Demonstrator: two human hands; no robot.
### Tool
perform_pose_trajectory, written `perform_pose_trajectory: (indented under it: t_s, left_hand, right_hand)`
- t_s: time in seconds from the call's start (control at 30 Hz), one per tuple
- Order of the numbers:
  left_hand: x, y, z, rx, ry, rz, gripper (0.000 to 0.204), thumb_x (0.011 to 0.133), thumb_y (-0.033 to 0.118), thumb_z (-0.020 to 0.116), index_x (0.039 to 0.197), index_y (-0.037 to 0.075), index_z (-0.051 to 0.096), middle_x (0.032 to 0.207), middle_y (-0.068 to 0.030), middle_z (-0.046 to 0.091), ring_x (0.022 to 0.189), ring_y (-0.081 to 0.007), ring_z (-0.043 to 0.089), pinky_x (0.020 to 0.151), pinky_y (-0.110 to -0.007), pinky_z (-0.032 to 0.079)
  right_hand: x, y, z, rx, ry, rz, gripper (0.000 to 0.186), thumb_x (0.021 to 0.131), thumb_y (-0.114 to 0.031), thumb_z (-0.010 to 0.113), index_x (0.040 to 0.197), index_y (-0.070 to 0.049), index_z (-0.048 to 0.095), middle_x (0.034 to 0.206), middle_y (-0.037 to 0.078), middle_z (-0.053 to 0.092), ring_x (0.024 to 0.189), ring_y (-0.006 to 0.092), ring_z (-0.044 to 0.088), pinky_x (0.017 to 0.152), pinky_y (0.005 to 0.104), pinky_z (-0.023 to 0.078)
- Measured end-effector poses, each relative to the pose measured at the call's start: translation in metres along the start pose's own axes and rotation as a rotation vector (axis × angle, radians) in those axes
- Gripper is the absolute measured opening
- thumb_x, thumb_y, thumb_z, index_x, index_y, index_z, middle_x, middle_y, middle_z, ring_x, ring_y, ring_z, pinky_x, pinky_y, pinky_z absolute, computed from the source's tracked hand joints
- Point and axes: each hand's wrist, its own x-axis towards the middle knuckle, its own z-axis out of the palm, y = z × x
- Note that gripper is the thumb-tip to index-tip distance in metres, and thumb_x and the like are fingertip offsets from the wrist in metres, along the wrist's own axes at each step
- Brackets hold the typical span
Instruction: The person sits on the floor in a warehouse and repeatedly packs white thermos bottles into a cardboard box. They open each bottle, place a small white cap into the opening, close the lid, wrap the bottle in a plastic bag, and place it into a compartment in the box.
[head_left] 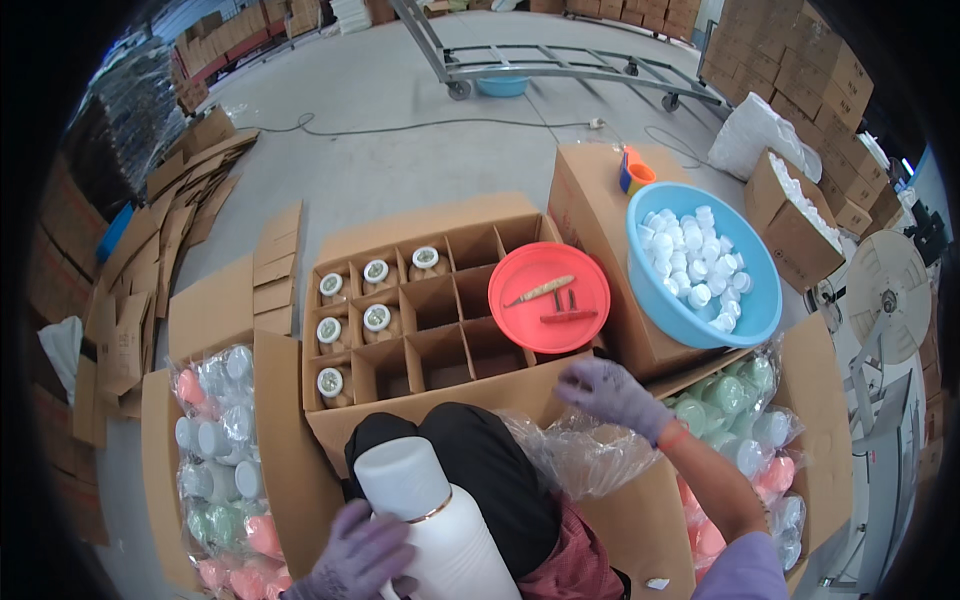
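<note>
My left hand (362, 553), in a purple glove, grips a large white flask (453, 548) with a white cap and copper ring, lying tilted on my dark-clothed lap. My right hand (603, 395), also gloved, hovers near the front edge of the divided carton (340, 250) with fingers apart and bent, above crumpled clear plastic (585, 455). That carton holds several white-topped bottles (376, 315) in its left cells. A red round lid (520, 310) rests on its right part, carrying a wooden-handled pointed tool (545, 285) and a small red-handled tool (568, 316).
Open cartons of bagged pastel cups flank me (237, 425) (732, 395). A blue basin of white caps (700, 280) sits on a box at right, beside an orange-blue item (637, 172). Flattened cardboard (135, 330), a metal trolley (520, 58), a cable, a fan (890, 285) and stacked boxes surround these.
</note>
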Motion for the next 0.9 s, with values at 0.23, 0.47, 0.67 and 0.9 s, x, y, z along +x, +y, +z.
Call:
perform_pose_trajectory:
  t_s: [0.23, 0.47, 0.67, 0.9]
  left_hand:
    - [-0.018, -0.062, -0.006, -0.046, 0.26, -0.662, 0.034, 0.092, 0.013, 0.059, 0.122, -0.003, 0.061, 0.123, -0.0171, 0.061, 0.115, -0.0282, 0.058, 0.103, -0.041, 0.044]
    - [0.1, -0.115, -0.006, -0.838, 0.52, -0.827, 0.036, 0.102, 0.012, 0.054, 0.134, -0.003, 0.056, 0.12, -0.0078, 0.063, 0.107, -0.0129, 0.058, 0.095, -0.025, 0.046]
    - [0.144, -0.146, -0.026, -0.115, 0.68, -0.396, 0.047, 0.094, 0.016, 0.066, 0.134, -0.005, 0.054, 0.143, -0.0147, 0.047, 0.131, -0.0219, 0.047, 0.11, -0.034, 0.038]
    - [0.135, -0.161, -0.02, -1.001, 0.714, -0.729, 0.02, 0.095, 0.013, 0.066, 0.107, -0.003, 0.067, 0.089, -0.0004, 0.068, 0.08, -0.0063, 0.061, 0.073, -0.022, 0.051]
  right_hand:
    - [-0.004, -0.016, 0.056, 0.059, -0.334, -0.003, 0.036, 0.092, -0.039, 0.061, 0.096, -0.005, 0.072, 0.089, 0.016, 0.071, 0.087, 0.0305, 0.069, 0.079, 0.0385, 0.054]
    - [0.069, -0.13, -0.092, 0.825, -0.002, -0.162, 0.024, 0.094, -0.028, 0.066, 0.093, -0.004, 0.066, 0.081, -0.004, 0.058, 0.077, 0.0047, 0.052, 0.07, 0.0227, 0.045]
    - [0.094, -0.18, -0.131, 0.456, -0.201, -0.249, 0.019, 0.094, -0.017, 0.062, 0.103, -0.001, 0.065, 0.096, 0.001, 0.066, 0.092, 0.0103, 0.059, 0.088, 0.0281, 0.047]
    - [0.101, -0.176, -0.067, 0.218, 0.911, -0.347, 0.052, 0.086, -0.031, 0.07, 0.13, -0.006, 0.055, 0.124, 0.018, 0.056, 0.123, 0.037, 0.049, 0.105, 0.0466, 0.04]
